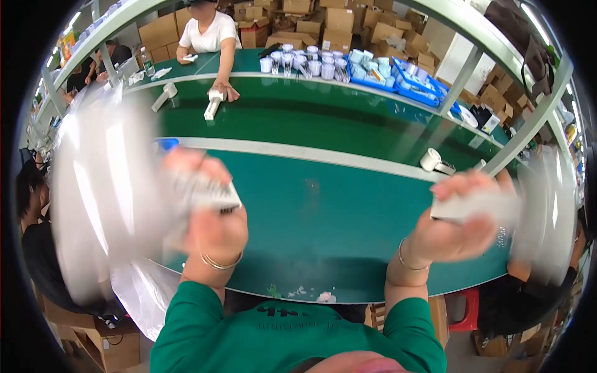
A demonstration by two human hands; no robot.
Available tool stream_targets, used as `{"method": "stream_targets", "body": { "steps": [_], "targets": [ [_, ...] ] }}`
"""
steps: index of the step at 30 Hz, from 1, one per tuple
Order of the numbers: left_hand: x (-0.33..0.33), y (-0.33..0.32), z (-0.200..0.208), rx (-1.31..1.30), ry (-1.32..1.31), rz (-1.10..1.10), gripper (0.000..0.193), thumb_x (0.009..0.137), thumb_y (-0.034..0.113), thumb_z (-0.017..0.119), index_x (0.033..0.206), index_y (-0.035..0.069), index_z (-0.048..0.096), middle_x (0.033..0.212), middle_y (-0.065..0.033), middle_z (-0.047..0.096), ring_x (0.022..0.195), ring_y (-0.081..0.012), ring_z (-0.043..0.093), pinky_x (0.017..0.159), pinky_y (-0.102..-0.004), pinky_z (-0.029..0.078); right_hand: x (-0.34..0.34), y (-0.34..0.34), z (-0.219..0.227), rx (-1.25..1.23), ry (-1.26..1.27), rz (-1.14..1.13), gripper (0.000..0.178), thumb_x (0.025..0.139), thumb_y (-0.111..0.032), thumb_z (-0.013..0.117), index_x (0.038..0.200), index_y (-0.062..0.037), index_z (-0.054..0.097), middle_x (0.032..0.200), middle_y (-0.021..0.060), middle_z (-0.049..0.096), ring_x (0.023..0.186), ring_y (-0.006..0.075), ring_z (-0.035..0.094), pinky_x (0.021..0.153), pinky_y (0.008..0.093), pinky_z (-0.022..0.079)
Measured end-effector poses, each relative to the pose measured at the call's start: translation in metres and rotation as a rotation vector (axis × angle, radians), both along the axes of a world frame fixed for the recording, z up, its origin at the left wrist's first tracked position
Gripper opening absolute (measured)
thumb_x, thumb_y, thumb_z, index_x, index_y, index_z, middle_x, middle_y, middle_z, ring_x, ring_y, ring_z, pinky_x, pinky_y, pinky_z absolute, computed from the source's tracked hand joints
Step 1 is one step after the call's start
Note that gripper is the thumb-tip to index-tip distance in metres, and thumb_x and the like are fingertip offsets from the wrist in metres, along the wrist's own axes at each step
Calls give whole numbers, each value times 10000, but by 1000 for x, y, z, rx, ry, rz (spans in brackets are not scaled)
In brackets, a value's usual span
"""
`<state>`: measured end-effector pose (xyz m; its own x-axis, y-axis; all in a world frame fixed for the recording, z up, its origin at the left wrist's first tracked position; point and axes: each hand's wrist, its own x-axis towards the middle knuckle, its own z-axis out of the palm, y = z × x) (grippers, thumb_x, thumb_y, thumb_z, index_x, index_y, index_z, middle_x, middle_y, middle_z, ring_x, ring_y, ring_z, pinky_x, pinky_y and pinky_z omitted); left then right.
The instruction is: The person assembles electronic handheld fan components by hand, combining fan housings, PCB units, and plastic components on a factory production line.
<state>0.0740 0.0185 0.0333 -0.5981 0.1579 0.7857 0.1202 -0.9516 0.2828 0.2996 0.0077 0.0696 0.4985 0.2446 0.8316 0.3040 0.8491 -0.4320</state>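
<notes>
My left hand (217,233) is raised over the left side of the green table and closed round the handle of a white handheld device (106,199). Its large rounded end is smeared by motion at the left. On the right side, my right hand (454,230) grips a similar white handheld device (547,217), whose big pale end blurs toward the right rim. The flat handle ends point inward, toward each other. What kind of devices they are is too blurred to tell. Bangles circle both wrists.
Beyond the green table (311,230), a green conveyor belt (323,118) carries more white devices (165,96). Across it, a person (211,37) in white touches another device (214,104). Blue trays (423,90) hold pale parts. Metal posts (532,118) frame both sides; people sit left and right.
</notes>
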Motion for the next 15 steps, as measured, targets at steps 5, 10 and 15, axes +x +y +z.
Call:
{"method": "stream_targets", "body": {
  "steps": [5,10,15],
  "targets": [
    [-27,-3,-3,313,117,-202,401,865,255,552,1155,17,414,963,-193,573,656,-198,516,548,-291,471,9,9,-9,354,4,-126,769,850,-591,513,1242,44,333,801,83,507,538,173,497,488,297,453],
    [-5,10,14,-14,153,42,456,871,183,585,1225,-41,403,994,-250,573,715,-179,549,576,-256,470,1,-2,3,68,45,11,805,850,-620,483,1219,80,334,781,97,499,543,154,500,473,272,444],
    [-30,37,17,-715,535,-617,367,813,38,645,1160,-1,532,943,-30,605,728,-52,539,566,-174,426,37,2,1,-555,-312,467,354,889,-240,608,1092,30,505,878,53,564,626,95,508,576,229,428]
  ]
}}
